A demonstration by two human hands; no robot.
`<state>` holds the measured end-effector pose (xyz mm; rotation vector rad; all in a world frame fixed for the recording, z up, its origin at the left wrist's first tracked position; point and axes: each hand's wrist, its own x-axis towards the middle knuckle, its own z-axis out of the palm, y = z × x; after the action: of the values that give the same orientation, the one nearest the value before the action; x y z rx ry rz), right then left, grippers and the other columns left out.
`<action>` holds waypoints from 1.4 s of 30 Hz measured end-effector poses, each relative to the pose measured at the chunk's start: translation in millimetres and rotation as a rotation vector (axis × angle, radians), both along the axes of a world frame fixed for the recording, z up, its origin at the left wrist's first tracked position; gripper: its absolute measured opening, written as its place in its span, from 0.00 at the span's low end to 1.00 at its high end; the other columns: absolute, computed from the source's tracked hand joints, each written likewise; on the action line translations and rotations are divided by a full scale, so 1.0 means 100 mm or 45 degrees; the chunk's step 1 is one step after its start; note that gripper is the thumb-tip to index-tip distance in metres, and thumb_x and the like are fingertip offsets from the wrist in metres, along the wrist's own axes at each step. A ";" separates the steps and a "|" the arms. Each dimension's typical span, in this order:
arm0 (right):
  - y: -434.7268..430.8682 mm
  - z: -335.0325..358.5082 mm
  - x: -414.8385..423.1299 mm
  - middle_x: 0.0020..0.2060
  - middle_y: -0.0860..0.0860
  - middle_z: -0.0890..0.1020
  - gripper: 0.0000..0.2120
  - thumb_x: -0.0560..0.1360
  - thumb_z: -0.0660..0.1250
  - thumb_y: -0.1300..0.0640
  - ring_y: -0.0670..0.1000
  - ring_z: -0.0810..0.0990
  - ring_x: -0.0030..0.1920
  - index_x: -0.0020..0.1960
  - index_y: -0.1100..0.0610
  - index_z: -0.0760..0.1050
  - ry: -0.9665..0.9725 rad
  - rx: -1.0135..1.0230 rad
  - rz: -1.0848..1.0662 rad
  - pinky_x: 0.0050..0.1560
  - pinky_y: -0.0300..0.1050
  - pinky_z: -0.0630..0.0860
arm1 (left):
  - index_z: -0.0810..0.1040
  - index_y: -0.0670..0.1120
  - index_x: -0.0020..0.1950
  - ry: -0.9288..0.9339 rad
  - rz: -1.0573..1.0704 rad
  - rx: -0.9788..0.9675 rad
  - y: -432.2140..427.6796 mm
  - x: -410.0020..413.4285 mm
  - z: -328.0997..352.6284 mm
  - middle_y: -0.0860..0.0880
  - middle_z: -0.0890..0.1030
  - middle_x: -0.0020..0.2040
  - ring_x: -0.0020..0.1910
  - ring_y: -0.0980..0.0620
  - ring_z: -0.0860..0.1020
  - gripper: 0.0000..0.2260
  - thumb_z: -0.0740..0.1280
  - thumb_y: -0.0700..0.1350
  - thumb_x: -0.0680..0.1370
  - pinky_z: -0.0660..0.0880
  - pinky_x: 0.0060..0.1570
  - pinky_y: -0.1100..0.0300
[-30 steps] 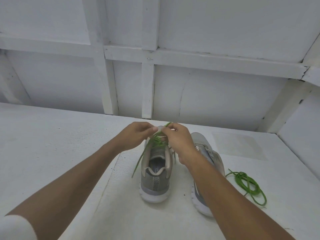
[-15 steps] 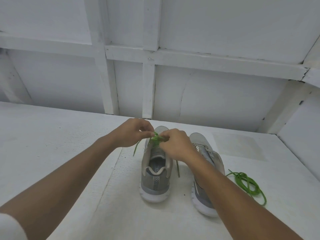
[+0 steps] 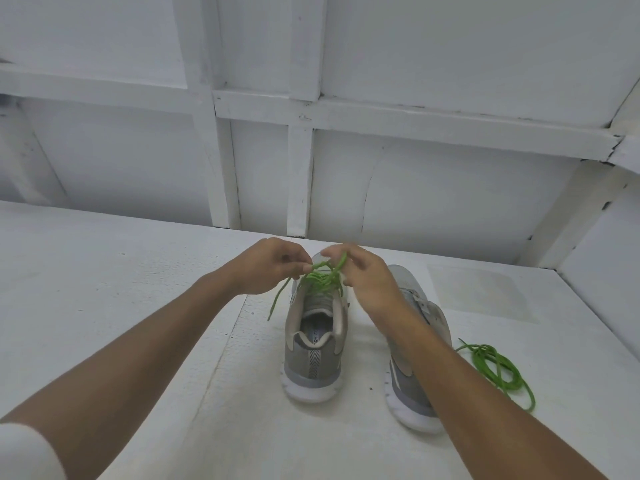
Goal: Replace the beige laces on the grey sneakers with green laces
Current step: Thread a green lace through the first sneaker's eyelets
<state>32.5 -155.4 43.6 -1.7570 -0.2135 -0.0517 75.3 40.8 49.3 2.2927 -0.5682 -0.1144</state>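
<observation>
A white sleeve (image 3: 24, 452) occupies the lower left corner of the frame, and the bare left forearm runs from it up toward the centre. The white worktop (image 3: 121, 289) carries all items and meets a white panelled wall (image 3: 450, 188) across the upper half of the frame. The left hand (image 3: 266, 268), just left of centre, has its fingers curled, and thumb and forefinger pinch a strand of the green lace (image 3: 320, 278). One free end of that lace hangs down to the left of the shoe, clear of the hand. The lace itself is bunched in a loose tangle over the upper eyelets of the centre sneaker (image 3: 313, 362). This grey sneaker stands upright on its white sole, heel toward the camera and toe toward the wall. Its opening is visible and its tongue lies under the tangle. The right hand (image 3: 367, 282), immediately right of the tangle, also has its fingers curled. It holds another strand of the same lace, which loops up over its fingers. The two hands sit close together above the shoe's throat, not touching each other. The second sneaker (image 3: 405, 389) stands just beside the first, to its right, likewise heel toward the camera. The right forearm partly covers it. What appears to be a pale lace (image 3: 420, 299) shows on its upper. Further right, apart from the shoes, a loose green lace (image 3: 498, 370) lies coiled flat on the worktop.
</observation>
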 end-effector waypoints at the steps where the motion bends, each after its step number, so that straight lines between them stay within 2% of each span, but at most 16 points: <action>1: -0.04 0.01 0.00 0.48 0.46 0.83 0.11 0.81 0.61 0.51 0.45 0.79 0.50 0.46 0.50 0.81 0.030 0.094 0.002 0.51 0.44 0.75 | 0.82 0.53 0.46 0.003 0.005 -0.005 0.01 0.00 0.00 0.54 0.82 0.39 0.39 0.59 0.78 0.04 0.68 0.50 0.78 0.73 0.43 0.63; 5: -0.17 0.11 0.03 0.42 0.49 0.83 0.22 0.82 0.53 0.44 0.50 0.80 0.46 0.42 0.55 0.77 0.161 0.544 -0.127 0.46 0.47 0.73 | 0.82 0.53 0.47 0.027 0.021 -0.004 0.06 -0.01 0.00 0.53 0.83 0.39 0.40 0.58 0.80 0.04 0.69 0.51 0.77 0.76 0.43 0.60; 8: -0.28 0.20 0.08 0.38 0.52 0.82 0.23 0.83 0.53 0.45 0.50 0.79 0.36 0.39 0.57 0.76 0.213 0.480 -0.291 0.37 0.43 0.72 | 0.83 0.55 0.45 0.025 0.034 0.044 0.14 -0.01 0.01 0.53 0.83 0.38 0.41 0.55 0.80 0.03 0.70 0.52 0.77 0.76 0.46 0.57; 10: -0.37 0.25 0.12 0.37 0.54 0.81 0.23 0.83 0.54 0.48 0.50 0.77 0.32 0.38 0.60 0.76 0.182 0.145 -0.387 0.32 0.43 0.70 | 0.83 0.56 0.44 0.040 0.050 0.051 0.19 -0.01 0.01 0.53 0.83 0.37 0.40 0.55 0.80 0.02 0.70 0.52 0.76 0.75 0.44 0.58; 13: -0.53 0.27 0.15 0.33 0.54 0.79 0.24 0.82 0.54 0.48 0.55 0.76 0.35 0.36 0.60 0.74 -0.030 -0.870 -0.442 0.35 0.46 0.69 | 0.83 0.57 0.43 0.039 0.058 0.105 0.27 -0.02 0.01 0.54 0.83 0.38 0.41 0.54 0.80 0.02 0.71 0.51 0.76 0.76 0.45 0.57; 15: -0.61 0.28 0.14 0.33 0.51 0.75 0.22 0.82 0.53 0.47 0.56 0.74 0.38 0.37 0.58 0.73 -0.090 -1.373 -0.458 0.36 0.46 0.67 | 0.83 0.55 0.45 0.050 0.066 0.151 0.35 -0.01 0.00 0.54 0.84 0.40 0.44 0.54 0.81 0.02 0.71 0.50 0.76 0.77 0.48 0.55; 17: -0.66 0.26 0.13 0.35 0.50 0.73 0.18 0.82 0.54 0.48 0.54 0.71 0.39 0.41 0.56 0.74 -0.098 -1.662 -0.468 0.37 0.45 0.65 | 0.84 0.53 0.47 0.077 0.074 0.191 0.43 -0.01 -0.03 0.55 0.84 0.43 0.45 0.56 0.81 0.03 0.72 0.50 0.75 0.78 0.51 0.55; 19: -0.69 0.24 0.12 0.37 0.49 0.74 0.15 0.82 0.56 0.51 0.53 0.72 0.40 0.41 0.55 0.74 -0.073 -1.786 -0.450 0.34 0.43 0.63 | 0.85 0.54 0.46 0.102 0.089 0.221 0.49 0.01 -0.08 0.57 0.84 0.44 0.46 0.57 0.81 0.03 0.73 0.51 0.74 0.78 0.53 0.55; 24: -0.65 0.16 0.10 0.51 0.52 0.77 0.12 0.80 0.60 0.51 0.54 0.75 0.55 0.52 0.56 0.78 -0.096 -1.859 -0.374 0.42 0.43 0.65 | 0.83 0.57 0.48 0.012 0.115 0.255 0.49 0.04 -0.19 0.58 0.83 0.49 0.49 0.59 0.78 0.03 0.71 0.49 0.76 0.76 0.56 0.54; 27: -0.59 0.15 0.10 0.54 0.52 0.75 0.17 0.79 0.61 0.44 0.55 0.74 0.56 0.56 0.56 0.75 -0.174 -1.765 -0.364 0.44 0.44 0.65 | 0.80 0.57 0.57 -0.087 0.175 0.226 0.42 0.02 -0.25 0.57 0.79 0.56 0.54 0.58 0.75 0.09 0.70 0.51 0.77 0.73 0.57 0.58; 29: -0.55 0.15 0.08 0.56 0.52 0.74 0.21 0.77 0.63 0.41 0.55 0.74 0.56 0.60 0.56 0.72 -0.164 -1.693 -0.339 0.46 0.46 0.69 | 0.81 0.53 0.55 -0.165 0.334 0.143 0.33 -0.04 -0.24 0.55 0.80 0.51 0.52 0.55 0.77 0.08 0.68 0.52 0.78 0.73 0.51 0.58; 31: -0.51 0.16 0.05 0.59 0.52 0.73 0.21 0.77 0.65 0.43 0.54 0.74 0.57 0.64 0.55 0.70 -0.149 -1.627 -0.288 0.51 0.48 0.72 | 0.82 0.49 0.45 -0.123 0.476 0.080 0.21 -0.12 -0.20 0.53 0.82 0.42 0.46 0.52 0.80 0.13 0.63 0.55 0.80 0.73 0.44 0.59; 34: -0.42 0.17 -0.01 0.58 0.50 0.76 0.13 0.79 0.63 0.49 0.53 0.73 0.58 0.61 0.52 0.73 -0.256 -1.510 -0.118 0.56 0.47 0.71 | 0.84 0.48 0.40 0.125 0.462 0.119 -0.01 -0.24 -0.18 0.52 0.83 0.37 0.40 0.54 0.81 0.24 0.57 0.62 0.79 0.74 0.40 0.61; 36: -0.33 0.15 -0.05 0.53 0.47 0.80 0.10 0.79 0.63 0.49 0.51 0.73 0.57 0.58 0.49 0.77 -0.308 -1.423 0.017 0.55 0.47 0.70 | 0.84 0.46 0.39 0.168 0.477 0.167 -0.12 -0.28 -0.22 0.51 0.83 0.36 0.39 0.54 0.80 0.27 0.57 0.66 0.78 0.74 0.40 0.60; 39: -0.23 0.07 -0.08 0.49 0.47 0.82 0.08 0.77 0.65 0.47 0.52 0.73 0.54 0.54 0.47 0.77 -0.311 -1.389 0.057 0.53 0.47 0.70 | 0.81 0.44 0.39 0.041 0.579 0.175 -0.25 -0.30 -0.27 0.50 0.81 0.35 0.39 0.51 0.78 0.23 0.62 0.63 0.77 0.71 0.37 0.58; 42: -0.20 0.04 -0.10 0.46 0.48 0.80 0.07 0.77 0.65 0.50 0.53 0.75 0.51 0.53 0.49 0.77 -0.335 -1.358 0.014 0.49 0.46 0.68 | 0.81 0.49 0.43 -0.043 0.609 -0.044 -0.30 -0.33 -0.29 0.55 0.80 0.39 0.42 0.55 0.77 0.10 0.68 0.55 0.77 0.69 0.38 0.65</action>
<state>22.7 -175.8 47.8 -2.8116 -0.5036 -0.1876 42.4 10.3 20.7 2.3340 -0.0268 0.1656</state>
